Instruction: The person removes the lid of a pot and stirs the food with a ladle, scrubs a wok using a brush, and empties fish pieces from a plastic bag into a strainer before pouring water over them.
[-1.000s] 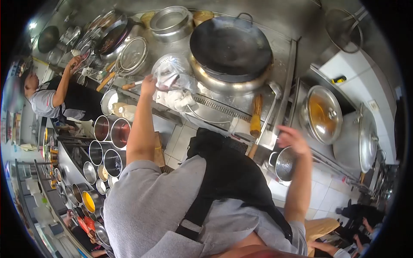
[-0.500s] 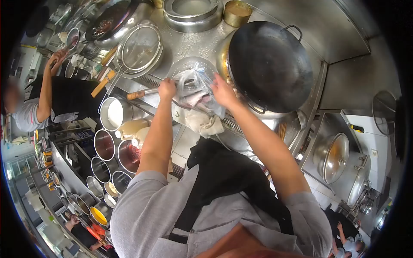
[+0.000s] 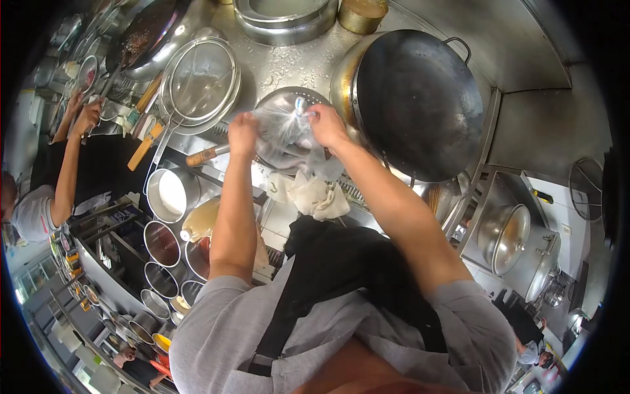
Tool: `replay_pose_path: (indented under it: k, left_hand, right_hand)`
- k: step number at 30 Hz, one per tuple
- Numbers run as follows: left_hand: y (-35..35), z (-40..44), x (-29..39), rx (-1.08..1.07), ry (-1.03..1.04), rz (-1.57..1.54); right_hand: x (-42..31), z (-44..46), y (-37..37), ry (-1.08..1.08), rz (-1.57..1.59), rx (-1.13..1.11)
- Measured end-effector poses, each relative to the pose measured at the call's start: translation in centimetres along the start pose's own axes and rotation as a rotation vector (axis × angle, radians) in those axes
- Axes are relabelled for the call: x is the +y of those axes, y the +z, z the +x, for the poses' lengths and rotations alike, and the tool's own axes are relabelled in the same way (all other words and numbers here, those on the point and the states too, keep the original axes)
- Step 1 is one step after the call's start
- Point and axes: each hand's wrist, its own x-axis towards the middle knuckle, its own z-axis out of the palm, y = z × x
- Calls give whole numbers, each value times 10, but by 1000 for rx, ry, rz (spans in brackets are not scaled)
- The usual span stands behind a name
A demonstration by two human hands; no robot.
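Note:
A clear plastic bag (image 3: 283, 138) is stretched between my two hands over a round perforated metal strainer (image 3: 314, 97). My left hand (image 3: 243, 133) is closed on the bag's left side. With bent fingers my right hand (image 3: 328, 125) grips the bag beside its bunched, blue-and-white top. Pale, greyish contents show blurrily through the plastic; their kind I cannot make out. A wooden handle (image 3: 202, 155) sticks out left from under my left wrist. A crumpled white cloth (image 3: 318, 198) lies just below the bag, on the near edge of the stove.
A large black wok (image 3: 420, 105) stands at right, close to my right forearm. Wire strainers (image 3: 202, 79) lie upper left; a metal pot (image 3: 285, 23) stands at the back. Several pots, one with white contents (image 3: 172, 195), and a jug (image 3: 200, 220) stand left. A co-worker (image 3: 62, 164) works far left.
My left hand has moved left, away from my right, pulling the bag wider. The pinkish pieces seen before are now veiled by plastic. The co-worker's second hand has come into view.

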Motion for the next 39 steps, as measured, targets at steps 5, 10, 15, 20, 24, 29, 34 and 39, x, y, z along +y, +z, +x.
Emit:
replay_pose_path:
  k: [5,10,15,20,24,29,34,39]
  left_hand:
    - [-16,-12,47,-140,311,100]
    - [-31,-32,-18,-261,652,746]
    - [-16,-25,-81,-307,649,1118]
    - [-28,-10,-80,-507,594,1287]
    - [-52,25,-55,-464,526,821]
    - [28,11,-75,-241,1156,1227]
    - [67,-36,-79,1,1037,1352]
    - [19,62,-132,-18,1066,1262]
  right_hand:
    - [-49,-13,-36,-294,113,126]
    - [7,-28,-25,-655,-159,81]
    - [42,-44,26,-450,-571,-87]
    - [82,-60,18,-602,-374,-102]
    - [117,-120,-39,-626,-198,-117]
    - [209,-229,-104,-209,-113,-68]
    - [236,-329,-128,93,2,155]
    - [311,-398,-100,143,77,370]
